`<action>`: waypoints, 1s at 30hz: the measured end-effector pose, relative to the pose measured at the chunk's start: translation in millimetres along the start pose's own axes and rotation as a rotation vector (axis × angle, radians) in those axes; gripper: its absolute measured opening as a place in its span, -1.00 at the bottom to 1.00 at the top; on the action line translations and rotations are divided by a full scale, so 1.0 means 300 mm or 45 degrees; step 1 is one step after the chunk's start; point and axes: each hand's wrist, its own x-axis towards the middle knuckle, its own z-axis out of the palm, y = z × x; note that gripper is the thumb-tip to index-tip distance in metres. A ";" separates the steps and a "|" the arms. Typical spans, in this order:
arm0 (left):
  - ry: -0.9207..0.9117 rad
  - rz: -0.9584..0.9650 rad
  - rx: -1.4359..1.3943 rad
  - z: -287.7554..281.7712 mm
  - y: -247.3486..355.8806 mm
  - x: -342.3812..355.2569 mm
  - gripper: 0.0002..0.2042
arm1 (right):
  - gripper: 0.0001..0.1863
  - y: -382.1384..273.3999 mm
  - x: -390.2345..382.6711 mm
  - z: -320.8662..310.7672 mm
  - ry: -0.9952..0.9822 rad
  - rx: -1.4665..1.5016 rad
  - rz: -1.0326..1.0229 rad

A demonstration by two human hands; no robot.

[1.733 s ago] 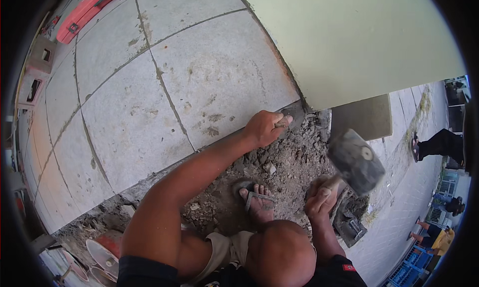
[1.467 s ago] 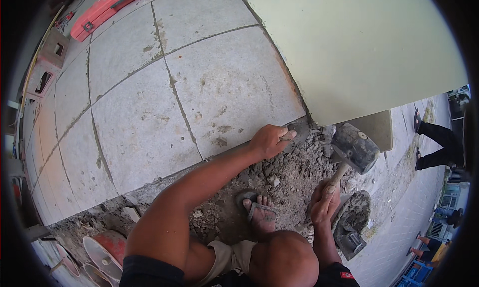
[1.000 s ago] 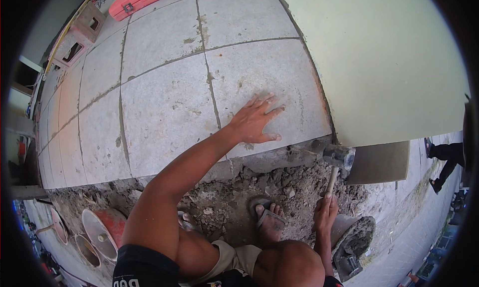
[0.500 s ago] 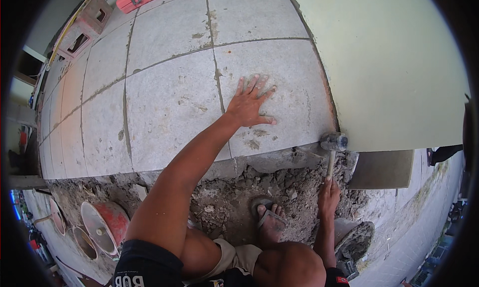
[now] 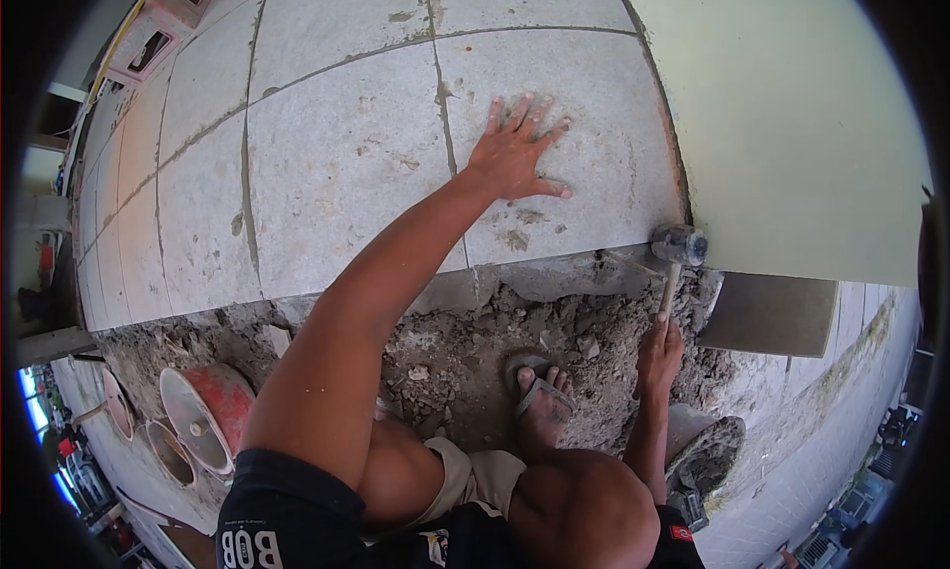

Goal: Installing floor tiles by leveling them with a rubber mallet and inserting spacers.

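Observation:
My left hand [image 5: 512,160] lies flat on a large pale floor tile [image 5: 594,153], its fingers spread and dusted grey. In my right hand [image 5: 657,356] is the wooden handle of a rubber mallet [image 5: 679,244]. The mallet's dark head is at the tile's front right corner, right beside the pale green wall [image 5: 782,124]; whether it touches the tile I cannot tell. Below the tile's front edge shows a grey mortar bed [image 5: 539,277]. My sandalled foot [image 5: 542,401] stands on the rubble under it.
Broken earth and rubble [image 5: 445,361] fill the strip before the tiles. A red-and-white bucket [image 5: 210,421] stands at the left. On the right are a loose grey-brown tile [image 5: 772,315] and a dark container of mortar [image 5: 708,460]. Pink stools [image 5: 148,49] are far left.
The view has shifted, so the tiles sit higher and slightly right. My left hand stays flat on the same tile, and the mallet stays at its corner. The red case has nearly left the view.

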 end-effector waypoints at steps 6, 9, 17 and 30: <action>0.057 0.063 -0.026 -0.039 -0.057 -0.091 0.18 | -0.54 -0.004 -0.018 0.021 -0.009 0.175 0.076; 0.032 0.114 -0.029 -0.103 -0.093 -0.222 0.15 | -0.55 -0.016 -0.029 0.027 0.014 0.246 0.072; -0.208 0.235 -0.082 -0.095 -0.090 -0.564 -0.08 | -0.55 0.003 -0.035 0.049 0.050 0.076 0.005; -0.162 0.219 -0.241 -0.079 -0.044 -0.551 -0.30 | -0.58 -0.026 -0.015 0.031 0.112 -0.154 -0.076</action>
